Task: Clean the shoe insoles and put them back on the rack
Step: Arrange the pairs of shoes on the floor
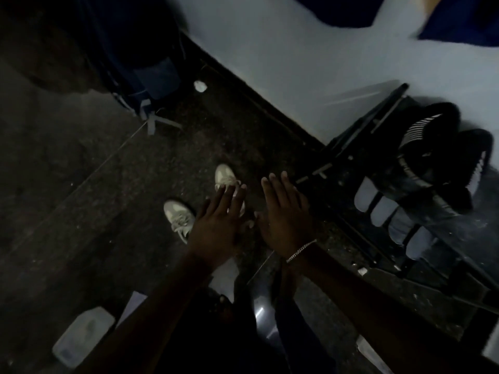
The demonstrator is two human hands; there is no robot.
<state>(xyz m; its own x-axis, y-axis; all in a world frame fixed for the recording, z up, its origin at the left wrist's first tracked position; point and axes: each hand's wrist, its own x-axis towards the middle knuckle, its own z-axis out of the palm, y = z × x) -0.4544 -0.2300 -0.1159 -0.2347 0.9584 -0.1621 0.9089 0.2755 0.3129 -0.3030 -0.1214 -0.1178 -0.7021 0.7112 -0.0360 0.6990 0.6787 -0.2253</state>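
The room is dim. Both my hands are stretched out flat in front of me, palms down, holding nothing. My left hand (220, 225) hovers over a pair of pale sneakers (178, 215) standing on the dark floor; it hides part of the right-hand sneaker (225, 175). My right hand (283, 214), with a chain bracelet at the wrist, is just left of a black shoe rack (351, 157) against the wall. Several pale insoles (383, 211) lie side by side on the rack's bars. Dark shoes with white stripes (442, 155) sit on the rack's top.
A pale wall (297, 63) runs diagonally behind the rack. A dark bag (151, 74) and a crumpled white scrap (200, 86) lie at the wall's foot. A translucent plastic container (81, 336) lies on the floor at lower left.
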